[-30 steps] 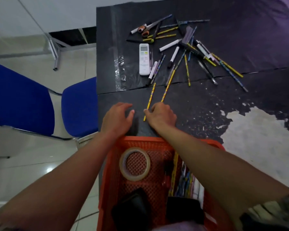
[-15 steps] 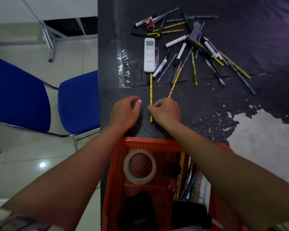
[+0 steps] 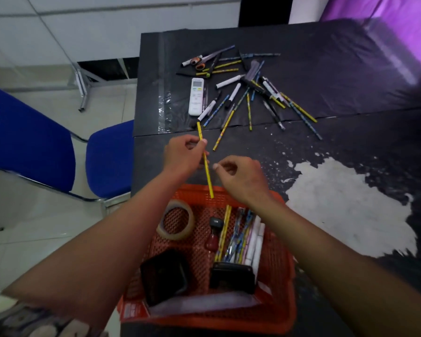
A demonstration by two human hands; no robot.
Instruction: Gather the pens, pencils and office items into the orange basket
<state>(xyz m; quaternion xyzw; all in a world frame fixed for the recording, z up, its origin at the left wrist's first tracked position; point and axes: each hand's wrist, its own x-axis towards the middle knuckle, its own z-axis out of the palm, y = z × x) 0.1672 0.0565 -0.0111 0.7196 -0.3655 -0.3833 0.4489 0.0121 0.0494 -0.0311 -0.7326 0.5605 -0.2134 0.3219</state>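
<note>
My left hand [image 3: 184, 155] pinches a yellow pencil [image 3: 206, 164], lifted above the table with its lower end over the far rim of the orange basket [image 3: 286, 268]. My right hand [image 3: 241, 177] hovers just right of the pencil with fingers curled, holding nothing. Inside the basket lie a tape roll [image 3: 176, 223], several pencils and pens [image 3: 238, 235] and two black items. Farther back on the black table is a scattered pile of pens and pencils [image 3: 248, 93], with another yellow pencil [image 3: 223, 131] lying nearest my hands.
A white remote control [image 3: 196, 96] and orange-handled scissors [image 3: 199, 63] lie among the pile. The black table [image 3: 350, 69] has a worn white patch [image 3: 345, 205] at right. Blue chairs [image 3: 29, 142] stand left of the table, which ends just left of the basket.
My left hand has taken hold of the yellow pencil and lifted it off the table toward the basket. My right hand let go and drew back to the right.
</note>
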